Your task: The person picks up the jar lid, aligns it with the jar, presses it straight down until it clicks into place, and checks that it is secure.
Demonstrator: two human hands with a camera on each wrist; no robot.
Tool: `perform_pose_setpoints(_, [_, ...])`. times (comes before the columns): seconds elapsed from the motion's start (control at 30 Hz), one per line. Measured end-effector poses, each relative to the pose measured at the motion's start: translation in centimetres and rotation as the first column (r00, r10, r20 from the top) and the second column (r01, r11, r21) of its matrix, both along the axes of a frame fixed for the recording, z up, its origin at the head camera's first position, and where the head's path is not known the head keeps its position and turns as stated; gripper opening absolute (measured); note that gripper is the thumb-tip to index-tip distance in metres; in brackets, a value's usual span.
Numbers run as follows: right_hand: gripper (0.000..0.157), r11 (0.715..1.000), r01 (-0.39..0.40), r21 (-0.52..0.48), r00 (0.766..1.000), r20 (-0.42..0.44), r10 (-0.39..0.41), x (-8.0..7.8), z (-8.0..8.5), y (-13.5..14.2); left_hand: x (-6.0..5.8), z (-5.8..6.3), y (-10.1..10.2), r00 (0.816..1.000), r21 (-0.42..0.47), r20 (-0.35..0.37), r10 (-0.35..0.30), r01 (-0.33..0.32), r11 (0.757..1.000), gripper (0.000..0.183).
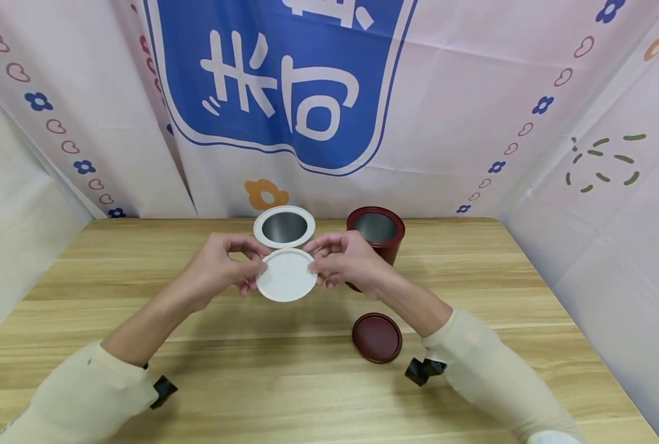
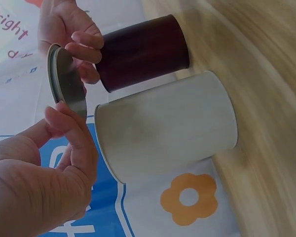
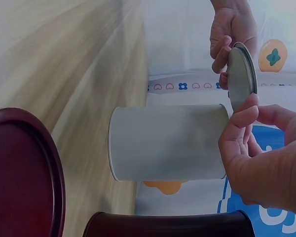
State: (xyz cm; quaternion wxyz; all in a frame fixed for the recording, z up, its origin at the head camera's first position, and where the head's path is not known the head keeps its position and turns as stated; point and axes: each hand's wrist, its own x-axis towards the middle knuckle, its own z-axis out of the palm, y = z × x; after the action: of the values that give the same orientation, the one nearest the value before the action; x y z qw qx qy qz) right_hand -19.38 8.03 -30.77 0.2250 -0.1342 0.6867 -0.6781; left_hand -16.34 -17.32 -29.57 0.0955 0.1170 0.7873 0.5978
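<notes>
A round white lid (image 1: 286, 275) is held up between both hands, near the front of the mouth of an open white canister (image 1: 284, 209). My left hand (image 1: 218, 269) pinches its left edge, and my right hand (image 1: 348, 264) pinches the right edge. In both wrist views the lid (image 2: 69, 81) is apart from the canister and tilted. The white canister (image 3: 167, 143) stands upright on the table, its grey inside visible from above.
A dark red canister (image 1: 390, 251), also uncovered, stands to the right, partly behind the right hand. Its dark red lid (image 1: 377, 338) lies on the wooden table (image 1: 240, 394) in front. A printed cloth (image 1: 446, 111) hangs behind the table.
</notes>
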Motion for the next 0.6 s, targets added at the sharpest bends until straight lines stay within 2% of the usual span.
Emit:
perform_pose_setpoints(0.4, [0.032,1.000,-0.004,0.028,0.999,-0.038,0.005,-1.5,0.6,0.0,-1.5,0.8,-0.2,1.000,-0.022,-0.001,0.023,-0.023,0.999,0.028])
perform_pose_setpoints(0.6, [0.031,0.999,0.019,0.050,0.999,-0.034,-0.017,-2.2,1.0,-0.4,-2.2,1.1,-0.4,0.999,-0.041,-0.004,0.038,-0.038,0.998,0.029])
